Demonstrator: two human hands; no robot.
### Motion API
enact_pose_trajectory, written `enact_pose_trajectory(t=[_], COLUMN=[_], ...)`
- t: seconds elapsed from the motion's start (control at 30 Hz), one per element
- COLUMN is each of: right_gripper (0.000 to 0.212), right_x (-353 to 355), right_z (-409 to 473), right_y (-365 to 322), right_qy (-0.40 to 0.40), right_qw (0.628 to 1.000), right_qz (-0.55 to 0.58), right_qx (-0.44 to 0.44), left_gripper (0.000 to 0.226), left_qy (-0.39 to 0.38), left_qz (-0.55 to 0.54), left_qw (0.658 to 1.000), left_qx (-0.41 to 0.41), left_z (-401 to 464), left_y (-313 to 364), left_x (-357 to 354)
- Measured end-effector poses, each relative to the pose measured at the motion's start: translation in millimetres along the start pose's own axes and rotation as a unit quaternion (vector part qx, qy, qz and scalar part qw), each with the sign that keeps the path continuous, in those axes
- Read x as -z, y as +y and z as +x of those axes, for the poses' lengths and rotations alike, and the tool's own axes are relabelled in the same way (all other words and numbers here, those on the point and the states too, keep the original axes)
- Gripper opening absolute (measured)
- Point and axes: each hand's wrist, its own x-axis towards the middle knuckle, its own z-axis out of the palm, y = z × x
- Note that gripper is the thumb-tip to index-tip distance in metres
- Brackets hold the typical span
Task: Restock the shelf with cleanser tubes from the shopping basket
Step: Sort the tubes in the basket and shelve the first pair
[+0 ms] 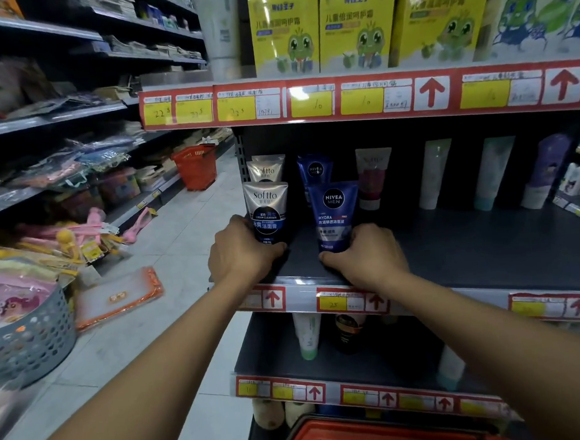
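The left hand [241, 254] grips the base of the Softto tube [267, 214], and the right hand [365, 255] grips the Nivea tube [334, 216], both standing near the shelf [490, 250] edge. Letting go carelessly could topple them off the front.

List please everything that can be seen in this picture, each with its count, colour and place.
Softto tube: one, silver and dark blue, front left of the middle shelf, held by the left hand; a second stands behind.
Nivea Men tube: one, blue, beside it, held by the right hand; a second stands behind.
Other tubes: several, pale and purple, standing at the back of the shelf.
Yellow boxes: three, top shelf.
Price labels: many, red and yellow, on the shelf edges.
Shopping basket: one, red, bottom edge.
Second basket: red, down the aisle.
Grey basket: far left.
Left hand: grips the Softto tube.
Right hand: grips the Nivea Men tube.
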Motion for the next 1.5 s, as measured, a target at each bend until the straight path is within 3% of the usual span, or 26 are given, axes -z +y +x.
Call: enact_pose_trajectory(t=[0.13, 0.53, 0.87, 1.5], right_gripper=[0.056, 0.067, 0.040, 0.042], right_x=[-9, -38, -44, -47], right_z=[27, 79, 82, 87], right_y=[-5, -9, 3, 4], right_qy=[-0.012, -0.006, 0.002, 0.009], right_qw=[1.000, 0.999, 0.997, 0.993], right_qz=[-0.009, -0.026, -0.018, -0.046], right_qx=[-0.003, 0.021, 0.071, 0.105], left_gripper=[0.075, 0.073, 0.067, 0.062], left_qy=[-0.018, 0.021, 0.009, 0.032], left_qz=[0.016, -0.034, -0.070, -0.043], left_qw=[1.000, 0.999, 0.997, 0.998], left_qx=[0.001, 0.017, 0.008, -0.017], left_z=[28, 67, 70, 75], left_y=[4, -3, -11, -14], left_x=[-7, -38, -45, -49])
